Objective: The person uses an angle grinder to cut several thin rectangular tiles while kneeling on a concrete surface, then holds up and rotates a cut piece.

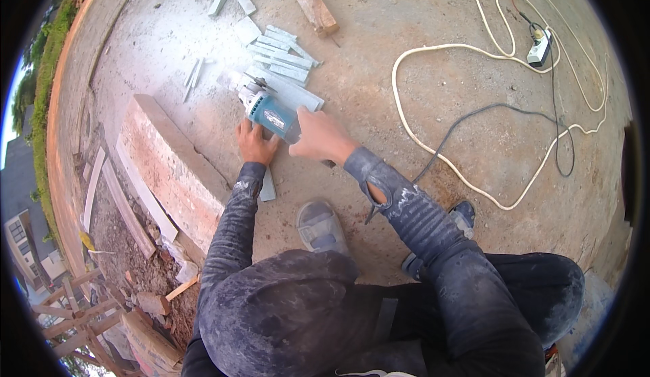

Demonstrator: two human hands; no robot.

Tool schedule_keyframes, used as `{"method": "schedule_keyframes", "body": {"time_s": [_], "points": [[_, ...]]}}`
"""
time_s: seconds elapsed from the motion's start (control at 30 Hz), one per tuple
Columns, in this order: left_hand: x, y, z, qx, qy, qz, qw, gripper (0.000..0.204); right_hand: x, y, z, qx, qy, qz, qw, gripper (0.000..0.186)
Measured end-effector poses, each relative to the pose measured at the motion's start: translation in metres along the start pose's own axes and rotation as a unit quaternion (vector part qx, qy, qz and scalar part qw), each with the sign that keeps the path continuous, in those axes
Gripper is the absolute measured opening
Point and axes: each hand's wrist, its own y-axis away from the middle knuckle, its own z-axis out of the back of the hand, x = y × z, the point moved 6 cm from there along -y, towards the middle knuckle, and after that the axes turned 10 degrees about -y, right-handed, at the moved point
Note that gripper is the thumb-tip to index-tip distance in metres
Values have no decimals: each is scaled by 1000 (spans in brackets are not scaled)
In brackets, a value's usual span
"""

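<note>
My right hand (321,137) is wrapped round the rear of a teal angle grinder (274,116). The grinder's metal head and disc point away from me, with pale dust hanging around them. My left hand (257,145) is close beside the grinder's front, fingers bent down onto a grey stone tile (269,186) whose near end shows below my wrist. Part of those fingers is hidden by the tool. A wider grey slab (298,93) lies just beyond the grinder. Several cut stone strips (281,52) lie in a loose stack farther off.
A concrete block (172,164) lies to the left, beside wood strips and rubble. A wooden plank (308,1) lies at the far side. On the right, a cream cable (406,116) and a black cord (487,108) loop around a white power strip (539,49). My sandalled foot (321,227) is near.
</note>
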Motion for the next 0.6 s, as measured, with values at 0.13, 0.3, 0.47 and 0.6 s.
{"method": "schedule_keyframes", "body": {"time_s": [0.13,0.3,0.47,0.6], "points": [[-2,-1,-1,-15,5,-14,1000,38,-6,0,-1,-6,11,1,1000,54],[4,2,-6,22,-1,-3,1000,43,-7,4,-1,-2,2,-1,1000,55],[5,1,-9,42,4,3,999,53,-10,7,0,4,-3,-9,1000,53],[5,1,-9,34,0,-3,999,54,-11,9,0,4,-8,-8,1000,51]]}}
